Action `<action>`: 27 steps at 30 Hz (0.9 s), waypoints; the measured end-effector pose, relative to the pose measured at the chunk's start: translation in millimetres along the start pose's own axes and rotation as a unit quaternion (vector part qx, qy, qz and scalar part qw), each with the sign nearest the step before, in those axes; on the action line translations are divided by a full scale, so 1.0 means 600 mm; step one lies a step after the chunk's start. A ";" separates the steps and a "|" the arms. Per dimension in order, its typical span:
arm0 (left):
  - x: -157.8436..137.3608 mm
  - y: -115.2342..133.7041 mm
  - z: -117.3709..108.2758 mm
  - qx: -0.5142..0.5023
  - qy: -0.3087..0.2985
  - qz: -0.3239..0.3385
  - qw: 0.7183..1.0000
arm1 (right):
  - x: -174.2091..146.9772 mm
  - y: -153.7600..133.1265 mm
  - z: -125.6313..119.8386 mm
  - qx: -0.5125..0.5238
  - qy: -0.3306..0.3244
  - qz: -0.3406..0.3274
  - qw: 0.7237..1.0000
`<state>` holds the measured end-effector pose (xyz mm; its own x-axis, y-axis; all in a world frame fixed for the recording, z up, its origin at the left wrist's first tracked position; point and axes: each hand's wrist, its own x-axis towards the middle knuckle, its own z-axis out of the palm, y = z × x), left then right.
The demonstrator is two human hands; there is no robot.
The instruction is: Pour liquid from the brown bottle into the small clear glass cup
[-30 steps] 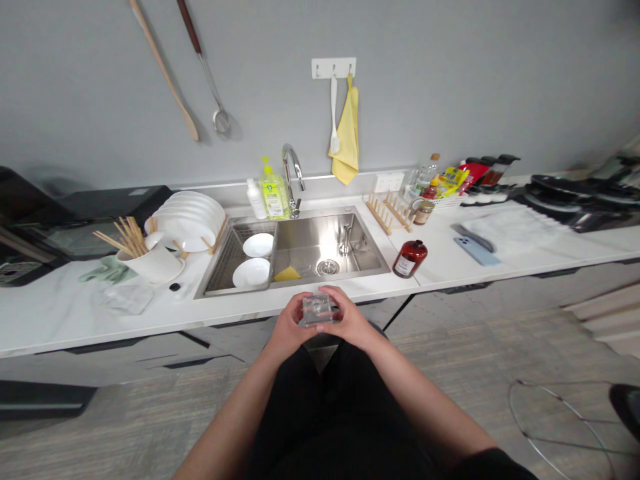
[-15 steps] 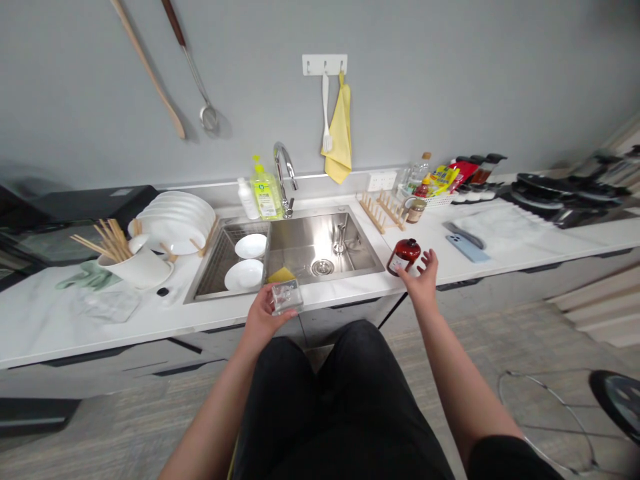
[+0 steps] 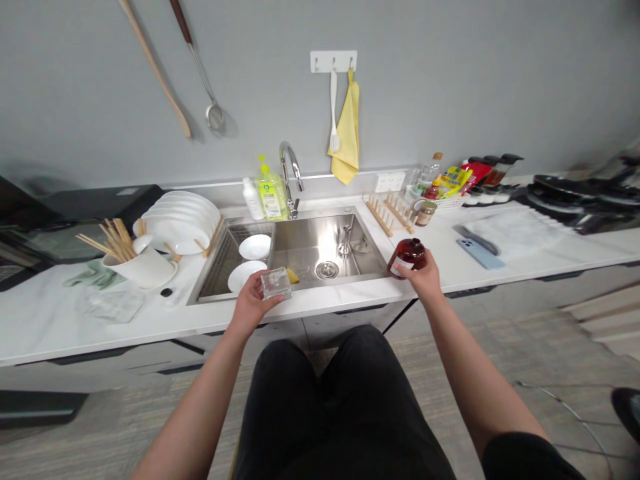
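Note:
My left hand (image 3: 251, 303) grips a clear, square glass container (image 3: 277, 285) by its left side, in front of the sink's near edge. My right hand (image 3: 425, 270) is wrapped round the right side of a dark red-brown bottle (image 3: 409, 255) with a pale label and a black top. That bottle stands upright on the counter, just right of the sink (image 3: 320, 230). Behind the glass container, part of a yellow sponge (image 3: 293, 275) shows in the sink. Two white bowls (image 3: 255, 247) sit in the sink's left part.
A chrome faucet (image 3: 291, 177) rises behind the sink beside a yellow-green soap bottle (image 3: 271, 193). White plates (image 3: 180, 223) in a rack and a chopstick holder (image 3: 145, 267) stand at left. A wooden rack (image 3: 393, 212), a jar (image 3: 425, 213) and a blue phone (image 3: 480, 253) are at right.
My right hand has closed from open fingers onto the red-brown bottle. My left hand has shifted slightly left and up with the glass container. The view has turned a little.

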<state>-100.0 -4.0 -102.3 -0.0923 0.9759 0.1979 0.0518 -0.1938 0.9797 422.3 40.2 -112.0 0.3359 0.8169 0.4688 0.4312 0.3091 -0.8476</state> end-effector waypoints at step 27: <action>0.405 -0.081 0.088 -0.120 -0.101 0.030 0.987 | 0.172 -0.008 0.459 0.239 -0.405 0.127 0.873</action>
<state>-72.3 247.9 -103.7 0.1053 0.9574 0.2690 -0.1873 -0.2466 0.9509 224.5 257.2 -127.9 -0.4154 0.9057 0.0843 -0.0343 0.0769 -0.9964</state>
